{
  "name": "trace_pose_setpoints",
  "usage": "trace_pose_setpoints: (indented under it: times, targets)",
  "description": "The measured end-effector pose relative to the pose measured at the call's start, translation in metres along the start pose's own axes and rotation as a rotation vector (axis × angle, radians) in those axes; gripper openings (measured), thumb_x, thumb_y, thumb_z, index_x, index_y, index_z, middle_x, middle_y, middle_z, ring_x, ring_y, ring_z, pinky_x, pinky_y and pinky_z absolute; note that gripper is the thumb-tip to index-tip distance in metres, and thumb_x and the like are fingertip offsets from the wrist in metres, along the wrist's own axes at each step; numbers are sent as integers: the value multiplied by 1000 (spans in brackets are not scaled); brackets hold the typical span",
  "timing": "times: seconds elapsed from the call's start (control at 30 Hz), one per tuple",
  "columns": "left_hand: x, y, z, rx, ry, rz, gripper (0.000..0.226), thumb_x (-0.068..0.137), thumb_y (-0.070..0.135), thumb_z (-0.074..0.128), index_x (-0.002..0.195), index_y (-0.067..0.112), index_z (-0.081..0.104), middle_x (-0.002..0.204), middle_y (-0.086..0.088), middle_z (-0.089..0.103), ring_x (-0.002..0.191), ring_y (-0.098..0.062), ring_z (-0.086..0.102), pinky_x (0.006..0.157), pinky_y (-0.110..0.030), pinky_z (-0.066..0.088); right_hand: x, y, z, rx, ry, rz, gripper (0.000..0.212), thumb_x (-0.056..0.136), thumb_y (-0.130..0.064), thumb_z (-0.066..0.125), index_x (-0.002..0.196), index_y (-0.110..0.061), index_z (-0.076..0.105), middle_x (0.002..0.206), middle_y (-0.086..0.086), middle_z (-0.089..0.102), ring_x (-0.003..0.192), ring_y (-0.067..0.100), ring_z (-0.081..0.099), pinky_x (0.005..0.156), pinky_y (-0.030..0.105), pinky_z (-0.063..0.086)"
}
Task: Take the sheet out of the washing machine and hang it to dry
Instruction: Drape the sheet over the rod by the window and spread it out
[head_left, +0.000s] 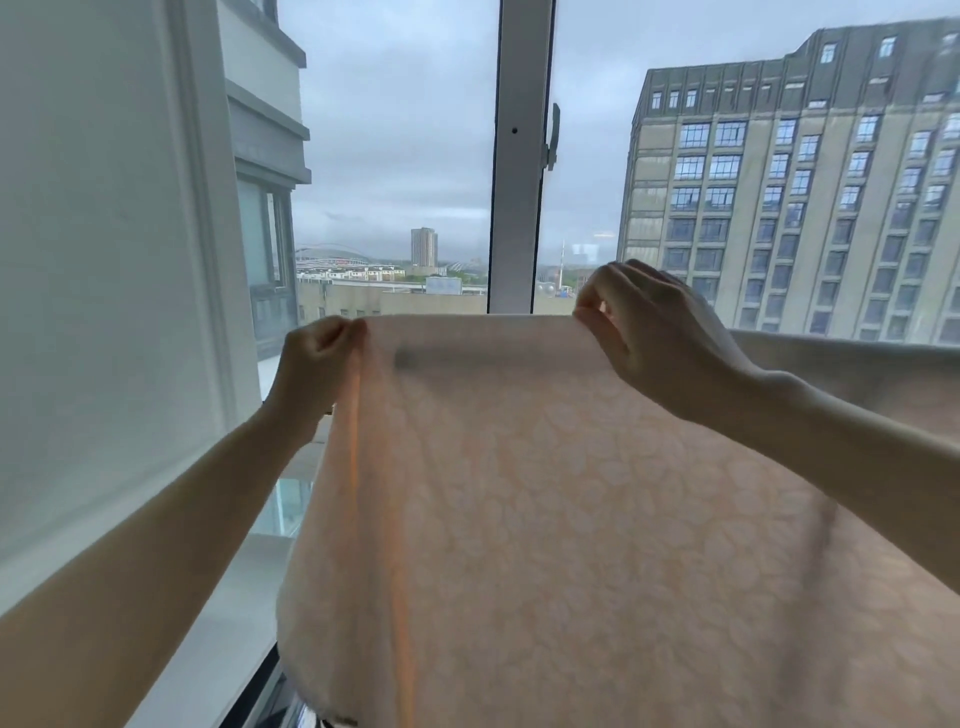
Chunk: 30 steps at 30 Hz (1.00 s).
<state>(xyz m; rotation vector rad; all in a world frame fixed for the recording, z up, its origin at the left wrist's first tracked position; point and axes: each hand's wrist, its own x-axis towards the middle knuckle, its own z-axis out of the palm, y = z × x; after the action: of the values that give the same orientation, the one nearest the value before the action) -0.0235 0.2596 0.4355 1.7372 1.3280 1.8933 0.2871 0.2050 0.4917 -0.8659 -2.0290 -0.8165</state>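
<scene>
A pale pink sheet (545, 493) with a faint leaf-like pattern is stretched out in front of me and fills the lower middle and right of the view. My left hand (317, 364) pinches its top edge at the left corner. My right hand (649, 332) pinches the same top edge further right, fingers curled over the fabric. More of the sheet runs off to the right behind my right forearm. A dark bar-like shadow shows through the cloth just below the top edge. No washing machine is visible.
A large window with a white vertical frame (519, 156) stands right behind the sheet. A white wall (104, 260) closes off the left side. Below it runs a white sill (228, 623). Tall buildings (805, 182) show through the glass.
</scene>
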Motion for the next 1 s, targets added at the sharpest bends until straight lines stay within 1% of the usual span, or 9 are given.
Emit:
trace_pose_setpoints:
  times: [0.17, 0.3, 0.4, 0.5, 0.6, 0.67, 0.77, 0.87, 1.0]
  targets:
    - [26, -3, 17, 53, -5, -56, 29, 95, 26, 57, 84, 2, 70, 69, -6, 57, 65, -17, 49, 61, -30, 40, -3, 6, 9, 71, -199, -17, 15, 95, -25, 50, 90, -13, 56, 87, -1, 62, 76, 14, 56, 69, 34, 51]
    - [7, -11, 21, 114, -235, -122, 30, 95, 22, 56, 76, 0, 65, 65, -8, 50, 62, -17, 45, 58, -29, 37, -7, 24, 3, 155, -245, 127, 10, 92, -21, 58, 94, -14, 64, 89, -1, 67, 78, 14, 63, 72, 38, 55]
    - [-10, -13, 22, 147, -287, -98, 30, 94, 16, 54, 69, 4, 64, 60, -5, 49, 58, -13, 42, 54, -25, 34, -14, 25, 3, 191, -268, 194, 7, 90, -18, 61, 94, -13, 66, 88, 0, 68, 79, 13, 63, 76, 38, 55]
    - [-16, -15, 19, 133, -308, -97, 32, 96, 18, 53, 81, -9, 64, 67, -17, 53, 63, -19, 46, 57, -26, 39, -18, 16, 6, 190, -246, 186, 7, 92, -17, 58, 95, -13, 62, 91, -2, 65, 79, 13, 62, 74, 37, 54]
    - [-24, -13, 17, 29, -340, -88, 44, 100, 27, 46, 93, -14, 60, 84, -32, 59, 69, -25, 57, 64, -28, 50, -22, 2, 10, 114, -259, 96, 16, 93, -23, 54, 105, -13, 58, 103, 0, 63, 78, 17, 64, 70, 33, 56]
    - [-37, -3, 16, -49, -341, -64, 47, 101, 33, 39, 98, -9, 61, 90, -21, 65, 73, -16, 66, 64, -17, 53, -26, -9, 16, 17, -252, 9, 25, 92, -24, 55, 116, -15, 55, 115, 4, 63, 88, 21, 66, 76, 32, 55]
    - [-53, -7, 16, 20, -359, 26, 51, 93, 48, 46, 97, -1, 60, 91, -14, 65, 79, -21, 67, 68, -29, 59, -28, -25, 28, -74, -244, -55, 36, 89, -23, 59, 124, -18, 53, 130, 5, 58, 111, 23, 59, 93, 40, 49]
    - [-66, -31, 14, 139, -352, 23, 19, 95, 23, 57, 97, 5, 61, 91, -6, 67, 85, -19, 68, 75, -41, 60, -29, -42, 39, -71, -196, -81, 38, 87, -20, 59, 124, -16, 55, 132, 6, 55, 118, 25, 53, 100, 42, 43]
    - [-94, -59, 6, 226, -347, -6, 9, 93, 18, 61, 98, 11, 64, 91, 2, 70, 85, -16, 67, 76, -35, 58, -31, -67, 56, -18, -152, -175, 35, 86, -13, 56, 121, -11, 58, 130, 7, 56, 124, 26, 48, 106, 40, 37]
